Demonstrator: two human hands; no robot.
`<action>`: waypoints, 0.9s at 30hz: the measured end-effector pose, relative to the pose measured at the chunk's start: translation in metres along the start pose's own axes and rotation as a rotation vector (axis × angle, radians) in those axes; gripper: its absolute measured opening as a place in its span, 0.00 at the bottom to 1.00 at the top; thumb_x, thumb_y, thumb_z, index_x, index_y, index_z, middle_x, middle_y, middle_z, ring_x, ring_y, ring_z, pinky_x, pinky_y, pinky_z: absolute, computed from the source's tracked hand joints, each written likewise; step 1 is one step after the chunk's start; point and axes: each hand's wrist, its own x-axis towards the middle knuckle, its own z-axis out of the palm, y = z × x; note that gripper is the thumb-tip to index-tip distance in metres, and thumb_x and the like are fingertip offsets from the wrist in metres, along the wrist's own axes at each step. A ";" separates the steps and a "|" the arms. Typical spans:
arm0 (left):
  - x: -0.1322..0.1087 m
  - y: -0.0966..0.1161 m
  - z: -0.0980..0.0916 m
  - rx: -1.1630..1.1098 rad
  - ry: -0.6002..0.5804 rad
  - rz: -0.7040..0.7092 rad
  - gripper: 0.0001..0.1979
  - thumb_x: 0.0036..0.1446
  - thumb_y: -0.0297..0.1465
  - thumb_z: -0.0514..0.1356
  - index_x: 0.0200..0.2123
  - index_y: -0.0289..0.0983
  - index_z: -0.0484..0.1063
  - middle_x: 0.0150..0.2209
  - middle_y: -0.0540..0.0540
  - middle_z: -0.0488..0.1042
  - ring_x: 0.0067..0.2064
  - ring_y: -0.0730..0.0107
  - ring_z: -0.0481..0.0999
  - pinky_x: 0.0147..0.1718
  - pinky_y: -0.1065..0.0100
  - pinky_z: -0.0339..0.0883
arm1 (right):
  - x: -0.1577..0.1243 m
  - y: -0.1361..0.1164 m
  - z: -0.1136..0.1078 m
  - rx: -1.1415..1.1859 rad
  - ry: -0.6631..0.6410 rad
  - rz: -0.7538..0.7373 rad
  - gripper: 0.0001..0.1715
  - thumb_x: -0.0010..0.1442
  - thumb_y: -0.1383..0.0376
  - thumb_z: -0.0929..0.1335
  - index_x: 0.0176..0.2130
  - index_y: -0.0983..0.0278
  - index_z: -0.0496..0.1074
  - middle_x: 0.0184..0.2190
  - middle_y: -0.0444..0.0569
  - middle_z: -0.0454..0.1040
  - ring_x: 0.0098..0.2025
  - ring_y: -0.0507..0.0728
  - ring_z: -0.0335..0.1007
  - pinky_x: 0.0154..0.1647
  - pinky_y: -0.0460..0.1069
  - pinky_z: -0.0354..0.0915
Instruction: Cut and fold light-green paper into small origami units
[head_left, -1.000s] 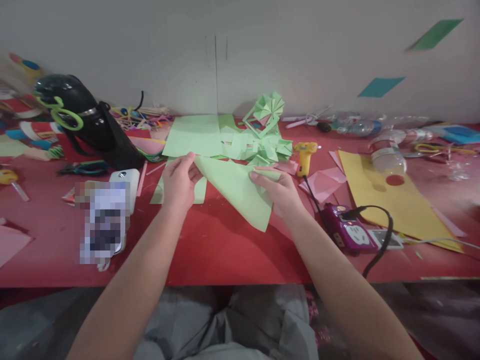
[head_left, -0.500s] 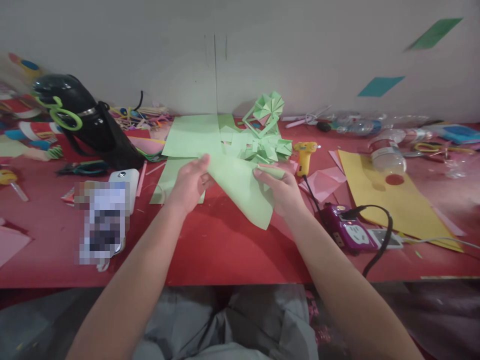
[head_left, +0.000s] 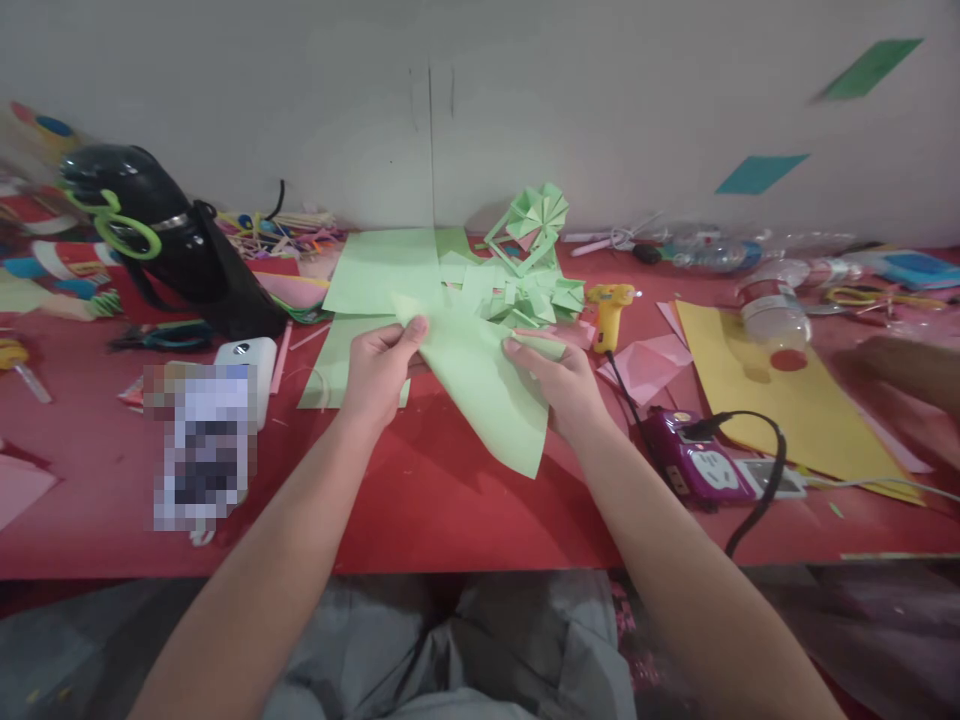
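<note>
A light green sheet of paper is held up between my hands, slanting down to a lower corner at the right. My left hand pinches its upper left part, thumb on top. On the other side my right hand grips the right edge, where the paper curls over. Behind it lie more flat green sheets and several folded green paper pieces. A round pleated green paper rosette stands against the wall.
Left: a black bottle, pliers and a blurred-out phone. Right: a yellow glue gun, a purple power strip with cables, yellow paper and plastic bottles. Another person's arm reaches in at the right edge.
My left hand has shifted its pinch slightly down and inward, so a paper corner now shows past it. The sheet's lower corner hangs a little lower. Another person's arm has entered at right.
</note>
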 end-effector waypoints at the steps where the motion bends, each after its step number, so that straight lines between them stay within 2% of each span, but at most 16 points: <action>1: 0.000 0.000 0.000 0.002 -0.016 0.006 0.20 0.44 0.47 0.72 0.25 0.36 0.74 0.28 0.46 0.78 0.38 0.58 0.82 0.36 0.60 0.77 | 0.001 0.000 -0.001 -0.001 0.006 -0.011 0.20 0.40 0.55 0.81 0.34 0.59 0.79 0.30 0.45 0.80 0.32 0.58 0.77 0.34 0.54 0.71; 6: -0.002 -0.001 -0.001 0.002 -0.172 0.014 0.16 0.46 0.42 0.72 0.30 0.36 0.77 0.32 0.45 0.80 0.39 0.63 0.80 0.45 0.61 0.76 | 0.004 -0.002 -0.005 0.053 0.067 -0.077 0.18 0.40 0.58 0.81 0.32 0.58 0.79 0.29 0.44 0.78 0.31 0.56 0.75 0.34 0.53 0.71; 11: -0.003 -0.002 0.000 0.022 -0.107 0.067 0.14 0.45 0.38 0.73 0.21 0.36 0.74 0.24 0.49 0.76 0.32 0.66 0.79 0.45 0.59 0.76 | 0.005 0.001 -0.005 0.049 0.053 -0.079 0.17 0.41 0.58 0.81 0.32 0.58 0.80 0.29 0.44 0.78 0.30 0.55 0.74 0.31 0.52 0.70; 16: -0.004 -0.001 0.001 0.003 -0.177 0.008 0.13 0.47 0.39 0.72 0.29 0.35 0.78 0.31 0.45 0.79 0.36 0.64 0.80 0.43 0.60 0.76 | 0.006 0.002 -0.004 0.073 0.066 -0.094 0.16 0.42 0.58 0.81 0.32 0.58 0.80 0.29 0.44 0.78 0.31 0.55 0.74 0.33 0.52 0.70; 18: -0.004 -0.003 0.000 0.045 -0.176 0.028 0.13 0.46 0.38 0.73 0.27 0.36 0.77 0.27 0.48 0.77 0.34 0.66 0.79 0.42 0.62 0.75 | 0.006 0.002 -0.004 0.085 0.061 -0.100 0.16 0.42 0.58 0.81 0.32 0.58 0.80 0.29 0.44 0.78 0.31 0.54 0.75 0.34 0.51 0.71; 21: -0.002 -0.005 -0.001 0.109 -0.110 0.066 0.16 0.44 0.38 0.74 0.20 0.36 0.71 0.19 0.51 0.72 0.28 0.69 0.76 0.39 0.64 0.75 | 0.007 0.003 -0.003 0.089 0.053 -0.090 0.18 0.41 0.58 0.81 0.33 0.59 0.80 0.30 0.45 0.79 0.30 0.55 0.75 0.32 0.51 0.71; 24: -0.002 -0.005 -0.001 0.080 -0.143 0.025 0.14 0.45 0.38 0.73 0.27 0.35 0.77 0.26 0.48 0.78 0.33 0.66 0.79 0.43 0.62 0.75 | 0.007 0.003 -0.003 0.103 0.075 -0.084 0.19 0.39 0.58 0.81 0.33 0.59 0.80 0.29 0.45 0.79 0.30 0.55 0.75 0.30 0.51 0.71; 27: -0.002 -0.006 -0.001 0.066 -0.203 -0.017 0.16 0.45 0.39 0.73 0.33 0.34 0.80 0.33 0.43 0.81 0.39 0.62 0.81 0.47 0.60 0.75 | 0.008 0.004 -0.003 0.126 0.079 -0.101 0.18 0.39 0.59 0.81 0.32 0.59 0.80 0.29 0.44 0.79 0.30 0.54 0.75 0.31 0.50 0.72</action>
